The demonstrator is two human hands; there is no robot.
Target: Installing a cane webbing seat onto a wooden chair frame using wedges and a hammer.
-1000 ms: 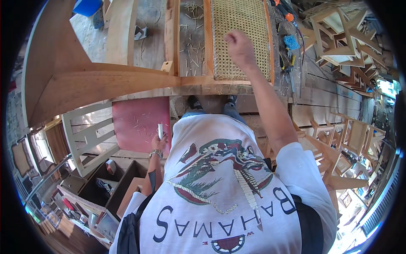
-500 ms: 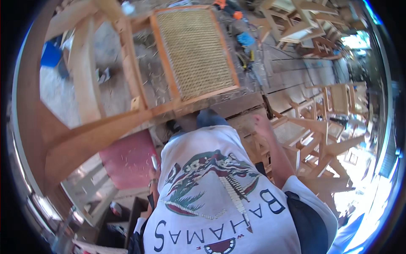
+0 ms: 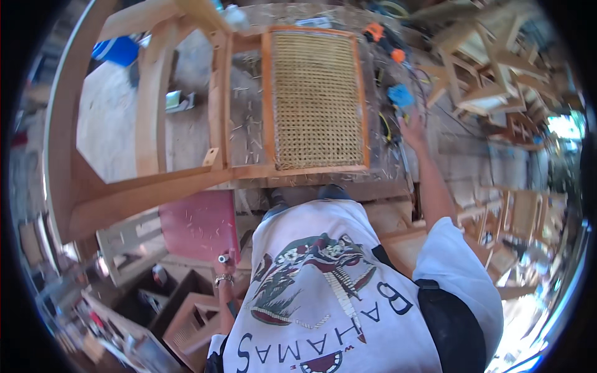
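My left hand [image 3: 225,268] is low beside the red padded panel, closed around a slim tool with a pale round end [image 3: 222,258]; its kind cannot be made out. On the bench's right side my right hand [image 3: 411,130] reaches out with fingers apart. It is nearest to a bright blue item [image 3: 400,96] and a yellow-and-black hand tool [image 3: 385,127]; whether it touches either is unclear. Between my hands, on the bench, is a wooden chair frame [image 3: 143,196] with a woven cane panel [image 3: 318,99] in an orange-brown border. Cane scraps lie around it.
The red padded panel [image 3: 199,224] stands below the bench's front edge, left of my legs. An orange-and-black tool [image 3: 375,32] lies at the bench's far right. Unfinished wooden chairs [image 3: 491,68] are stacked to the right. A blue container [image 3: 116,51] shows at the far left.
My right hand has moved from beside my body forward to the tools on the bench. The left hand stays low with its slim tool, now seen end-on. The view has turned.
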